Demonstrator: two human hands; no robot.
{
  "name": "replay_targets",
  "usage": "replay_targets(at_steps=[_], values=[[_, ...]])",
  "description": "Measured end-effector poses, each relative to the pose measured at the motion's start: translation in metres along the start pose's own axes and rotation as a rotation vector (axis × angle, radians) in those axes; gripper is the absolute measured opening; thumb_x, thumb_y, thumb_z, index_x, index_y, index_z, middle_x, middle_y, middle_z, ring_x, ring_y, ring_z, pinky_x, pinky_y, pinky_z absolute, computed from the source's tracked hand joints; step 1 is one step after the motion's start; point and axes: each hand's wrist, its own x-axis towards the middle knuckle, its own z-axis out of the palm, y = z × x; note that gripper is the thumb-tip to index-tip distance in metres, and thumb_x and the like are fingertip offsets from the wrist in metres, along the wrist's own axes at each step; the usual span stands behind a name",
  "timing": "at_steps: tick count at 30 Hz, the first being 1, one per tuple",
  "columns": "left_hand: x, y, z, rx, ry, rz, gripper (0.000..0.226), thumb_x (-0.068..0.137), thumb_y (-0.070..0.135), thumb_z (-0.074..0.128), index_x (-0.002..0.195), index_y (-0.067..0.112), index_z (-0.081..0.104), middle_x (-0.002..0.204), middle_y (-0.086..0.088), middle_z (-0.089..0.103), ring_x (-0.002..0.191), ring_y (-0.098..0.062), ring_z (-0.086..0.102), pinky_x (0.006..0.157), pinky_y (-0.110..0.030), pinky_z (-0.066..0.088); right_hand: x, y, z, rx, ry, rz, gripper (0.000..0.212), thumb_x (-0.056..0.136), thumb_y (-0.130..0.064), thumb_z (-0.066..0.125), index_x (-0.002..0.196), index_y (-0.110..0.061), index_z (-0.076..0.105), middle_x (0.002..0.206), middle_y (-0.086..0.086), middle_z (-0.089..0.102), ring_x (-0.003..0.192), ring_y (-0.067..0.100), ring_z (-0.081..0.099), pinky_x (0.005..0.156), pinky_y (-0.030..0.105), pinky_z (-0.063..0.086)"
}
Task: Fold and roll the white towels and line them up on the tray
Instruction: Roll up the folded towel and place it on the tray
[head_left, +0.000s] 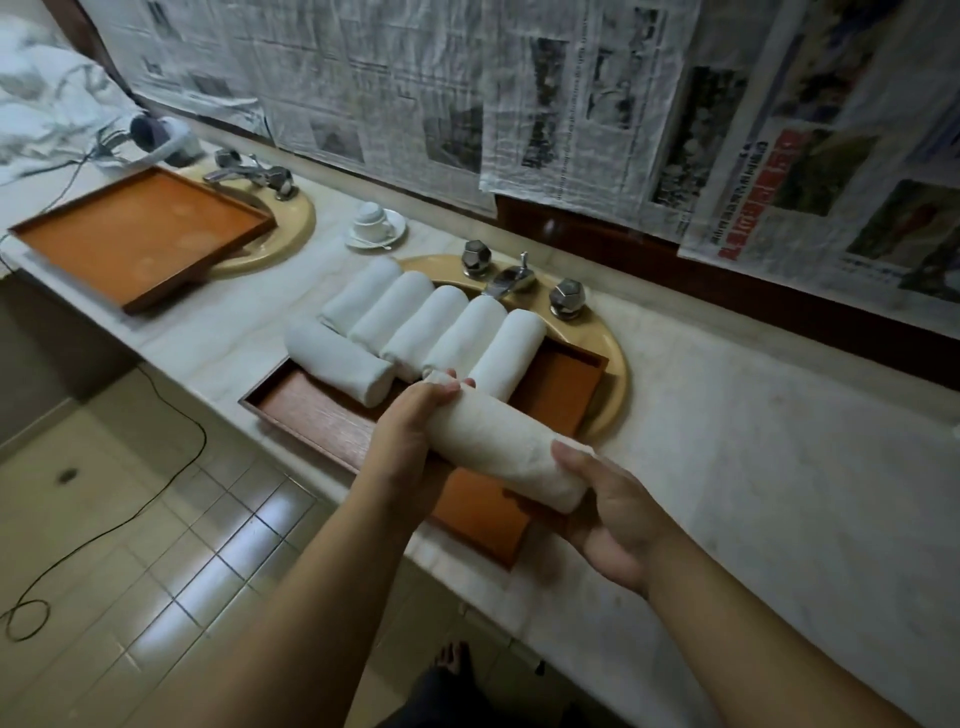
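Head view: you've got a rolled towel (506, 451) held at both ends over the near part of the tray (332, 431), w/ your left hand (410, 431) wrapped round the far end, fingers curled over the top, and your right hand (602, 514) cupping the near end from below, thumb on top. Gripping both ends that way prob. keeps the roll from unwinding while it's in the air. Tray sits across the sink (608, 338) rim on the counter (753, 441). Five rolls (436, 327) lie side by side along the tray's far edge, touching, and a sixth roll (340, 366) lies crosswise at the tray's left edge, so the row's not tidy yet. Near-right tray floor is bare, likely where this one goes, parallel to the five. A second tray (140, 234) rests over the other sink toward the counter's left end; cup and saucer (375, 222) by the back edge.
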Motion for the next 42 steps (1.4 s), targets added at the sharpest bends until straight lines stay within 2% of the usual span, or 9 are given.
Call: replay_targets(at_steps=[5, 9, 13, 17, 21, 25, 30, 36, 42], values=[[0.029, 0.020, -0.034, 0.082, 0.077, 0.012, 0.024, 0.075, 0.032, 0.069, 0.096, 0.022, 0.070, 0.110, -0.004, 0.070, 0.118, -0.028, 0.064, 0.093, -0.043, 0.044, 0.048, 0.014, 0.044, -0.023, 0.147, -0.062, 0.054, 0.077, -0.021, 0.078, 0.129, -0.012, 0.066, 0.119, 0.014, 0.075, 0.108, 0.029, 0.073, 0.093, 0.041, 0.058], [0.061, 0.026, -0.063, -0.092, 0.074, -0.143, 0.048, 0.072, 0.023, 0.077, 0.118, 0.015, 0.062, 0.119, -0.019, 0.067, 0.124, -0.041, 0.063, 0.108, -0.049, 0.047, 0.081, 0.031, 0.063, 0.085, 0.201, -0.055, 0.054, 0.076, -0.008, 0.078, 0.129, -0.007, 0.066, 0.118, 0.019, 0.074, 0.110, 0.035, 0.072, 0.092, 0.040, 0.056], [0.073, 0.032, -0.076, -0.075, 0.237, -0.257, 0.040, 0.081, 0.022, 0.080, 0.113, 0.002, 0.068, 0.093, -0.012, 0.078, 0.079, -0.020, 0.075, 0.074, -0.030, 0.059, 0.106, 0.041, 0.072, 0.086, 0.250, -0.086, 0.051, 0.077, -0.004, 0.077, 0.126, -0.001, 0.066, 0.116, 0.020, 0.075, 0.108, 0.033, 0.073, 0.094, 0.038, 0.056], [0.083, 0.028, -0.087, -0.095, 0.333, -0.277, 0.046, 0.081, 0.022, 0.084, 0.120, 0.003, 0.069, 0.100, -0.009, 0.080, 0.089, -0.017, 0.078, 0.080, -0.029, 0.059, 0.123, 0.047, 0.071, 0.045, 0.343, -0.113, 0.061, 0.066, -0.007, 0.084, 0.122, 0.000, 0.064, 0.113, 0.018, 0.076, 0.099, 0.028, 0.076, 0.080, 0.034, 0.057], [0.089, 0.021, -0.097, -0.108, 0.385, -0.358, 0.032, 0.083, 0.024, 0.081, 0.110, 0.010, 0.073, 0.065, 0.001, 0.071, 0.056, -0.010, 0.069, 0.070, -0.030, 0.057, 0.134, 0.056, 0.068, -0.046, 0.405, -0.144, 0.069, 0.059, -0.014, 0.091, 0.123, -0.008, 0.065, 0.112, 0.012, 0.077, 0.102, 0.026, 0.075, 0.086, 0.035, 0.058], [0.094, 0.017, -0.102, -0.119, 0.441, -0.389, 0.031, 0.085, 0.016, 0.081, 0.112, 0.005, 0.071, 0.097, -0.009, 0.080, 0.086, -0.018, 0.077, 0.065, -0.027, 0.060, 0.142, 0.065, 0.066, -0.355, 0.554, -0.158, 0.060, 0.070, -0.029, 0.094, 0.123, -0.025, 0.067, 0.114, -0.001, 0.076, 0.104, 0.020, 0.072, 0.089, 0.036, 0.058], [0.103, 0.016, -0.100, -0.076, 0.495, -0.381, 0.034, 0.078, 0.019, 0.090, 0.103, 0.003, 0.072, 0.097, -0.010, 0.079, 0.081, -0.020, 0.078, 0.071, -0.030, 0.060, 0.148, 0.070, 0.068, -0.496, 0.696, -0.164, 0.079, 0.072, -0.045, 0.093, 0.137, -0.021, 0.053, 0.126, -0.002, 0.065, 0.107, 0.016, 0.065, 0.084, 0.031, 0.054], [0.124, -0.005, -0.107, 0.034, 0.580, -0.347, 0.105, 0.026, 0.062, 0.097, 0.111, 0.006, 0.072, 0.097, -0.006, 0.080, 0.088, -0.024, 0.077, 0.083, -0.035, 0.060, 0.153, 0.069, 0.073, -0.647, 0.782, -0.139, 0.078, 0.076, -0.055, 0.086, 0.138, -0.018, 0.056, 0.127, 0.001, 0.064, 0.107, 0.019, 0.062, 0.080, 0.033, 0.050], [0.109, 0.016, -0.091, 0.065, 0.579, -0.341, 0.094, 0.042, 0.061, 0.099, 0.110, 0.003, 0.070, 0.099, -0.007, 0.078, 0.090, -0.025, 0.075, 0.091, -0.040, 0.061, 0.157, 0.066, 0.072, -0.632, 0.805, -0.164, 0.081, 0.069, -0.059, 0.089, 0.133, -0.018, 0.059, 0.122, 0.001, 0.067, 0.102, 0.018, 0.066, 0.075, 0.029, 0.051]])
